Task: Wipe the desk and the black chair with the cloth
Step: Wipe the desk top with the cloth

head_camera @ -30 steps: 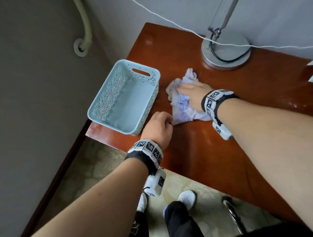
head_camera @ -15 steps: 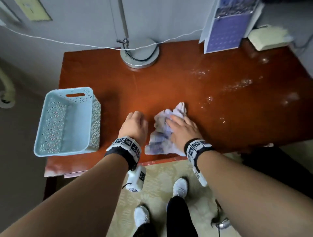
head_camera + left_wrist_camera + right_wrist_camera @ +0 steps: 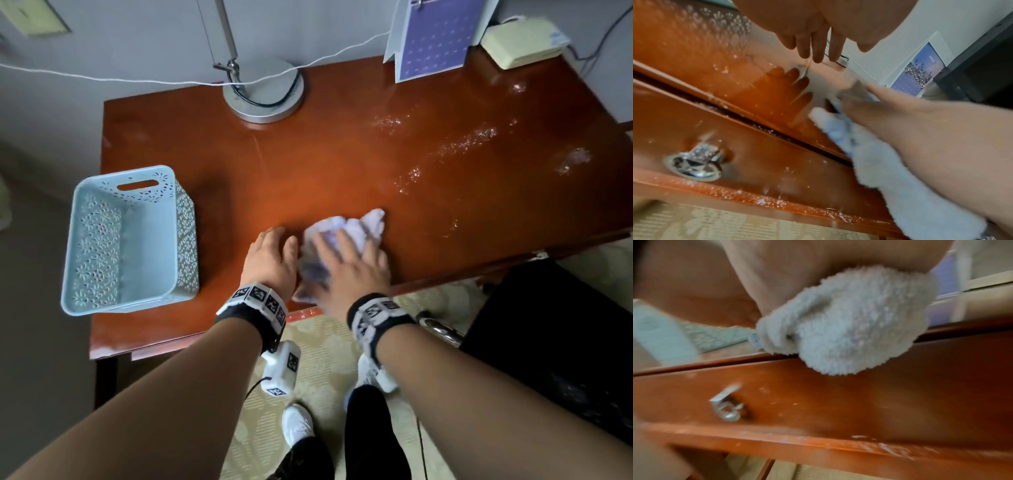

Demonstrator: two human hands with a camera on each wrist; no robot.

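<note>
Two flat hands' fingers (image 3: 329, 245) press cloth (image 3: 356, 228) on wet desk (image 3: 342, 154) beside basket (image 3: 126, 240).

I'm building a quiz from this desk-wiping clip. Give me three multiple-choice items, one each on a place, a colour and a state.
1. Where is the basket?
A. on the desk's left part
B. on the floor
C. on the chair

2. What colour is the basket?
A. red
B. light blue
C. black

3. What is the right hand doing?
A. hanging idle
B. pressing the cloth on the desk
C. lifting the lamp

Answers: 1 A, it stands on the wood left of the left hand. 2 B, its walls are pale blue. 3 B, its fingers lie spread on the cloth near the front edge.
</note>
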